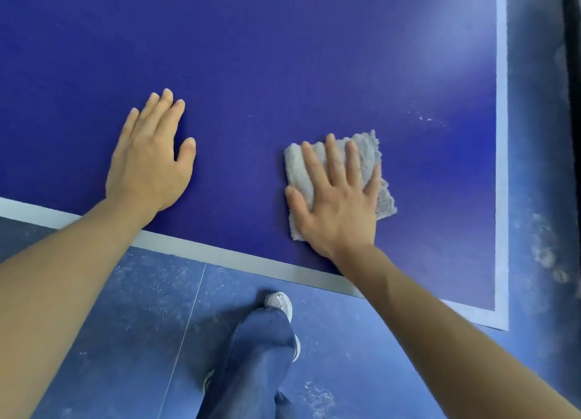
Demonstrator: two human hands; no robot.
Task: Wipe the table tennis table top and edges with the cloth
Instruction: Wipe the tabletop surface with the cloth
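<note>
Right grip (338, 204) flat, fingers straight and spread, pressing the grey cloth (369, 154) onto the desk (283, 57) near its front right corner. Left grip (151, 163) also flat, holding nothing, bracing. Top-wiping step, I judge (edges not yet done). Next move calls for a sweep toward the dust specks (427, 119) by the edge line (501, 135). Path looks unobstructed.

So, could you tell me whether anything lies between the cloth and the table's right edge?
Nothing visible does. The right hand presses the cloth flat; only blue table top with pale specks lies before the white edge line.
</note>
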